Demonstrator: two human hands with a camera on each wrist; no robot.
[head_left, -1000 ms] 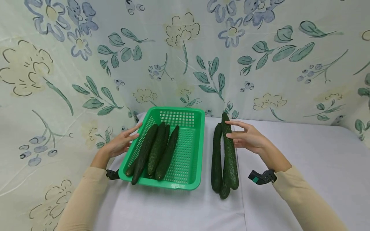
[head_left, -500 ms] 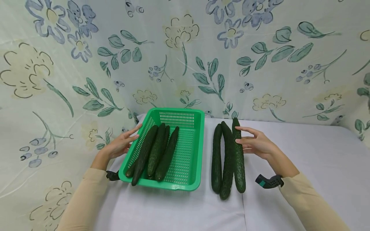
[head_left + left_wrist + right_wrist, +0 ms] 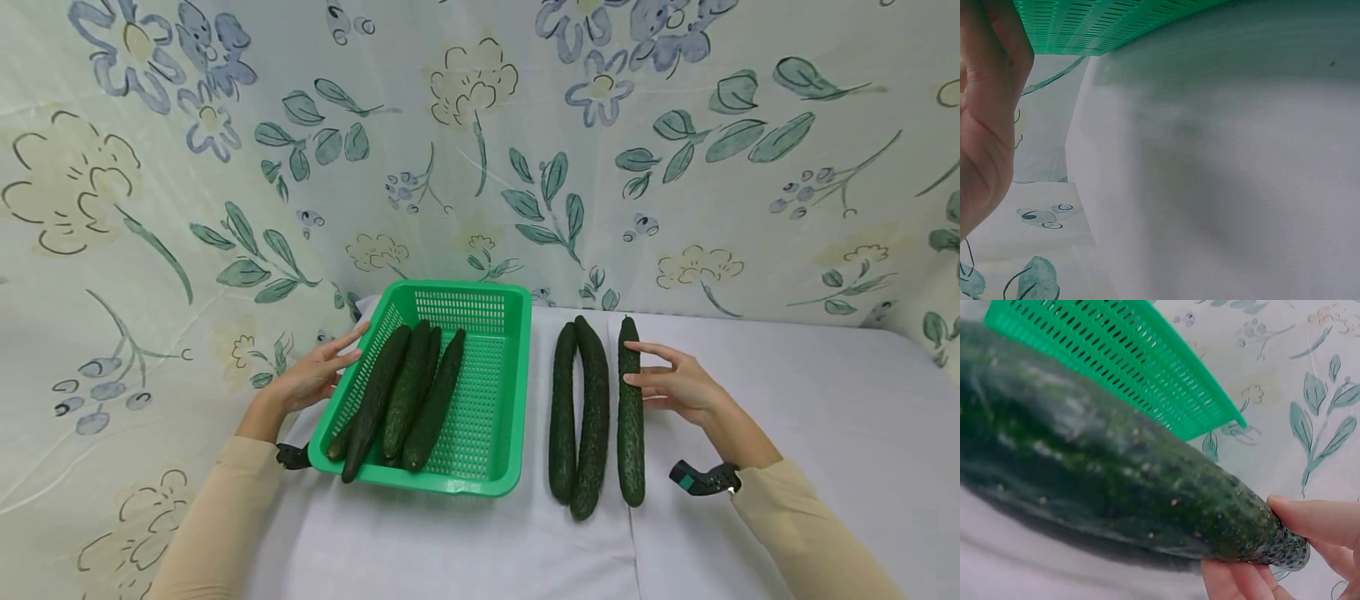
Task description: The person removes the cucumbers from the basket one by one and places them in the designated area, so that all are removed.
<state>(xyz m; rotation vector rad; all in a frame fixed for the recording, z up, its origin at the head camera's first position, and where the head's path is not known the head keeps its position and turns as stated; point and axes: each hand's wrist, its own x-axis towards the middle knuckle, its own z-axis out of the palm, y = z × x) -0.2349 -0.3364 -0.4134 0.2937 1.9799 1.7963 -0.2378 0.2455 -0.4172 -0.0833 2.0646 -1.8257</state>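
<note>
Read all clock positions in the head view, with 12 o'clock pointing away from you. The held cucumber (image 3: 631, 442) is the rightmost of the three outside the basket, its long axis running from 12 to 6 o'clock. Your right hand (image 3: 678, 383) pinches it near its 12 o'clock end; the right wrist view shows the thumb on one side of the narrow, bumpy tip and fingers on the other. You cannot tell whether its full length rests on the counter (image 3: 480, 542).

At 9 o'clock from it, near but apart, the paired cucumbers (image 3: 595, 417) lie side by side. Farther toward 9 o'clock sits the green basket (image 3: 517, 392) with slotted walls. Several loaded cucumbers (image 3: 403, 400) occupy its 9 o'clock half; one end overlaps the rim at 7 o'clock.

Your left hand (image 3: 311, 379) is spread, fingers extended against the basket's 9 o'clock wall. Each wrist carries a black device (image 3: 705, 478), next to a beige sleeve (image 3: 802, 525). White cloth covers the counter; floral fabric (image 3: 480, 225) hangs at 12 o'clock.
</note>
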